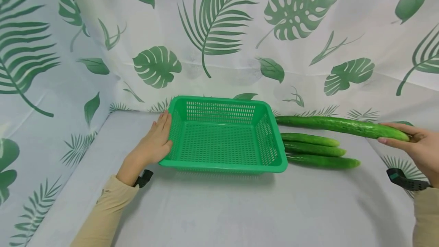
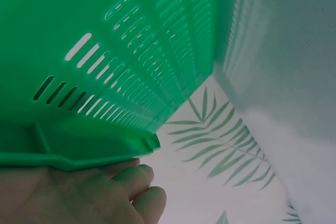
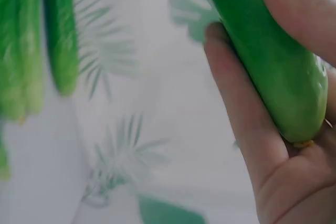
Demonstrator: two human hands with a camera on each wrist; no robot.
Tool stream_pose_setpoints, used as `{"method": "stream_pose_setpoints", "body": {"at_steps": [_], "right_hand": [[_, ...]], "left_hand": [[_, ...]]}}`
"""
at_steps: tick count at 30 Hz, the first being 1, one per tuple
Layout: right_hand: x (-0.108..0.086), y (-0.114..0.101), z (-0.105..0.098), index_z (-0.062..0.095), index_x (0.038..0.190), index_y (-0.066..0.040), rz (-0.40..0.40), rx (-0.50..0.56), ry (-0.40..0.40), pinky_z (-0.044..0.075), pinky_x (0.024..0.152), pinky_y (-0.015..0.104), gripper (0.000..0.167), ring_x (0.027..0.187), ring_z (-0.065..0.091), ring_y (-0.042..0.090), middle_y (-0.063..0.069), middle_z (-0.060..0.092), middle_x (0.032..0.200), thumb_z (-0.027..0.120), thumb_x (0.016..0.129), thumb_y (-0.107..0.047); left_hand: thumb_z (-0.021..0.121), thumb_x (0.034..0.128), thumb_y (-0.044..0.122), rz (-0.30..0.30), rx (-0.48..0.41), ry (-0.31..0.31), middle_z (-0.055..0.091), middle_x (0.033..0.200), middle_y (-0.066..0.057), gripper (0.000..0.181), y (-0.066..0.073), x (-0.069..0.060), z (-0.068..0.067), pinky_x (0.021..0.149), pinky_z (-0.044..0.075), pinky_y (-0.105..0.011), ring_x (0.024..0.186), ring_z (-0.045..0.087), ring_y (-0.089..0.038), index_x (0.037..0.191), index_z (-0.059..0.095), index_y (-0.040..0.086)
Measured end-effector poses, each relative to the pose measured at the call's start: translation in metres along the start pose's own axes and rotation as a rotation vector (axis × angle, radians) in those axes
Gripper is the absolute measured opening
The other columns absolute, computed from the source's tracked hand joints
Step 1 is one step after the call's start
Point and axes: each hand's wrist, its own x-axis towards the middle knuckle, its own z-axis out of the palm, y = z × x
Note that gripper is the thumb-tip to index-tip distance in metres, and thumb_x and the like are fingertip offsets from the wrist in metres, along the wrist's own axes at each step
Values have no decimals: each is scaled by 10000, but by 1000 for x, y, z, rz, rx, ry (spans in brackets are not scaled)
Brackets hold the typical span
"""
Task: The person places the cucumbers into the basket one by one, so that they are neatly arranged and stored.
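A person's left hand rested against the left edge of a green basket, its fingers laid nearly straight along the rim, while the right hand, well apart from it on the basket's far right, gripped a long cucumber by one end between thumb and fingers. The cucumber's other end reached back to the basket's right rim, near the rear corner; whether the two touched could not be told. Three shorter cucumbers lay side by side to the right of the basket, just in front of the held one, their inner ends hidden by the rim and their tips pointing away. The basket stood upright, its mesh floor showing and its back edge close to a leaf-printed cloth, which left little room behind. In front of the basket ran a broad stretch of pale table, and a narrower strip lay to its left, where the forearm in a tan sleeve crossed.
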Motion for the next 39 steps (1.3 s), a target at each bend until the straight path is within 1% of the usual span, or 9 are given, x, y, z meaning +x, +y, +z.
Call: {"method": "stream_pose_setpoints", "body": {"at_steps": [5, 9, 14, 17, 24, 32, 35, 38, 39], "right_hand": [[13, -39, 3, 538, 1454, -186, 44, 73, 66, 368, 709, 53, 574, 945, 471, -15, -252, 506, 1116, 720, 916, -270], [21, -72, 9, 603, 1399, -178, 12, 149, 61, 427, 690, 75, 552, 918, 522, 5, -230, 603, 1055, 770, 874, -223], [32, -112, 26, 584, 1417, -210, -15, 172, 23, 386, 805, 87, 570, 1180, 449, 63, -177, 601, 1223, 763, 878, -260], [40, -133, 40, 581, 1419, -196, -57, 218, -7, 381, 843, 71, 569, 1256, 415, 58, -139, 570, 1306, 761, 881, -242], [59, -176, 85, 644, 1331, -66, -210, 447, -54, 494, 796, 132, 503, 1058, 574, 85, -57, 632, 1172, 778, 846, -65], [73, -206, 147, 635, 1339, -66, -260, 334, -105, 508, 782, 213, 487, 998, 577, 131, 5, 608, 1197, 762, 883, -181], [76, -209, 171, 646, 1330, -88, -264, 284, -140, 475, 758, 295, 472, 865, 539, 156, 11, 630, 953, 762, 888, -209], [80, -209, 193, 651, 1329, -109, -245, 264, -184, 406, 728, 391, 469, 757, 431, 217, 13, 508, 720, 764, 887, -217], [81, -209, 200, 646, 1334, -108, -234, 272, -203, 403, 747, 403, 474, 791, 441, 222, 7, 515, 744, 764, 886, -211]], "left_hand": [[383, 934, 80, 0, 6, -1, -98, 1617, -266, 752, 0, 0, 1, 1190, 38, -564, 1496, -90, -373, 1530, -29, -121], [382, 935, 80, 1, 1, -4, -104, 1618, -262, 753, 1, 0, 1, 1190, 36, -564, 1496, -93, -371, 1531, -32, -118], [378, 939, 79, 1, -4, -8, -113, 1619, -254, 751, 2, 1, 0, 1190, 33, -563, 1495, -102, -366, 1532, -39, -112], [380, 935, 77, 1, -8, -7, -120, 1619, -249, 752, 2, 1, 0, 1190, 33, -564, 1495, -103, -365, 1531, -36, -116], [372, 932, 76, -2, -13, -12, -129, 1619, -239, 748, 2, -1, -2, 1190, 28, -561, 1494, -101, -369, 1532, -32, -116], [369, 933, 87, -7, -16, -12, -124, 1622, -231, 751, 2, -2, -3, 1193, 23, -554, 1495, -104, -363, 1535, -36, -106], [370, 933, 88, -8, -12, -10, -126, 1622, -226, 752, 2, -2, -2, 1194, 22, -551, 1496, -103, -362, 1536, -37, -103], [369, 930, 87, -6, -10, -5, -116, 1622, -237, 753, 1, -2, -1, 1193, 26, -555, 1495, -99, -368, 1536, -35, -105], [370, 931, 88, -5, -9, -4, -114, 1622, -240, 754, 1, -2, -1, 1193, 28, -556, 1495, -99, -369, 1536, -34, -106]]}}
